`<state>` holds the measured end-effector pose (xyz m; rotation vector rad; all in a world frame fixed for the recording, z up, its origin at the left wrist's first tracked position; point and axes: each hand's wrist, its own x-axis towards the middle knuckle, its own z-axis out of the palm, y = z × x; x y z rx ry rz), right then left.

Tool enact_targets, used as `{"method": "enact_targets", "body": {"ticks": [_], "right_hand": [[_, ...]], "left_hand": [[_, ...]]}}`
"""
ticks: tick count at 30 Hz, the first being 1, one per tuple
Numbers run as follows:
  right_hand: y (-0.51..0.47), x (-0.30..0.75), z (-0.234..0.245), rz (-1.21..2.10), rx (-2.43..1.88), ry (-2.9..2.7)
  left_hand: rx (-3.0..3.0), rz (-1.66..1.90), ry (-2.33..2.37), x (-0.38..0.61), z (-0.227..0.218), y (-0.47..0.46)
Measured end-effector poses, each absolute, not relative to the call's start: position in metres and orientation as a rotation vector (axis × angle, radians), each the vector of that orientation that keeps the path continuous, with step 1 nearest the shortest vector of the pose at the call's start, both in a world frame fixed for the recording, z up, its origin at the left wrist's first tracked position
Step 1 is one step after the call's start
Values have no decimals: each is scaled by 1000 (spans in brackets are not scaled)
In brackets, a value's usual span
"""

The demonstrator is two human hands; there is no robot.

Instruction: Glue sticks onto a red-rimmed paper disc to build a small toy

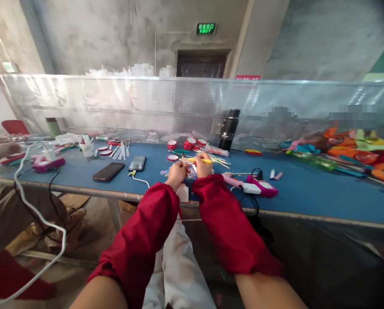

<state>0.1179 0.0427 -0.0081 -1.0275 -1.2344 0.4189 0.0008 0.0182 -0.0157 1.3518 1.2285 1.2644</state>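
Note:
Both hands work close together over the blue table [153, 189], near its front edge. My right hand [204, 165] is closed round a slim yellow pen-like tool [207, 161], which lies nearly level and points left. My left hand [178, 172] is pinched just to the left of that tool; whatever its fingers hold is too small to make out. Small purple and white bits [192, 173] lie between and around my hands. A pale piece of paper [182, 193] sits at the table edge below them. Beyond my right hand is a spread of thin sticks [220, 160].
A black bottle [229, 130] and red-and-white round tubs [189, 143] stand behind my hands. A phone [108, 171] lies left; a magenta device [264, 187] with cables is right. Colourful items [349, 148] heap far right. A co-worker's hand [1, 148] is far left.

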Motion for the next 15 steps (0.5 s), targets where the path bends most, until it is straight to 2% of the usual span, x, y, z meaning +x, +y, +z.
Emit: {"method": "enact_targets", "body": {"ticks": [15], "right_hand": [[32, 114, -3, 365, -975, -1300]], "left_hand": [[1346, 1263, 1209, 3, -15, 17]]}}
